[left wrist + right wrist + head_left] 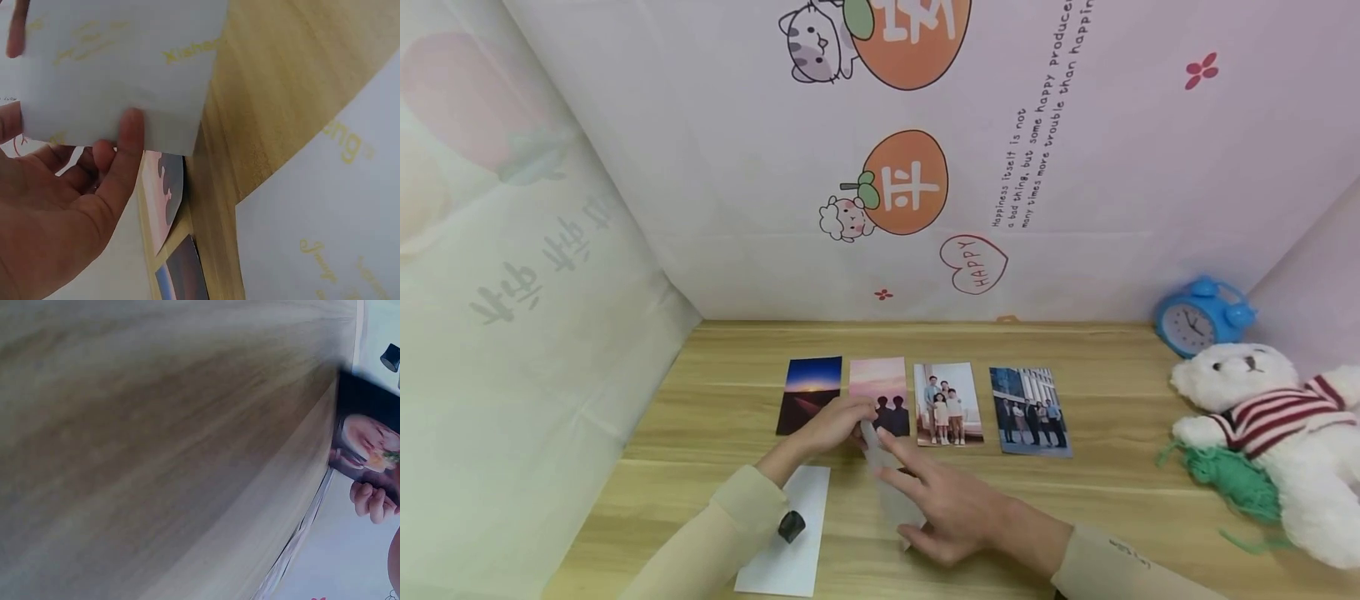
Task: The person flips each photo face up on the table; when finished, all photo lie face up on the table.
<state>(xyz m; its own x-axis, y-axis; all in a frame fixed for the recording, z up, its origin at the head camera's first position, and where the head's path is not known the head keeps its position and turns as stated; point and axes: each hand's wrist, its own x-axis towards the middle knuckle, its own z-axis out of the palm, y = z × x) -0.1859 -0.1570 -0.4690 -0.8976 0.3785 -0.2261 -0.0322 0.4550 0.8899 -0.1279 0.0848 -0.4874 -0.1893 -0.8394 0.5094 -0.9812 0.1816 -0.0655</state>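
Note:
A photo print is held up over the table between both hands. Its pale back (119, 75) with yellow lettering faces the left wrist camera; the front (369, 440), picturing a dish of food, shows in the right wrist view. My left hand (835, 423) pinches it at one end, a finger (131, 131) lying against the back. The right hand (951, 508) grips the nearer part of the print, two fingers stretched along it. Just beyond the hands lies a pink sunset photo (880, 383) with silhouettes, partly covered by the left hand.
In the same row lie a dark sunset photo (808, 396), a family photo (949, 408) and a group photo (1030, 412). A white-backed print (797, 562) lies under the left forearm. At right are a blue alarm clock (1195, 321), a teddy bear (1300, 467) and green yarn (1236, 483).

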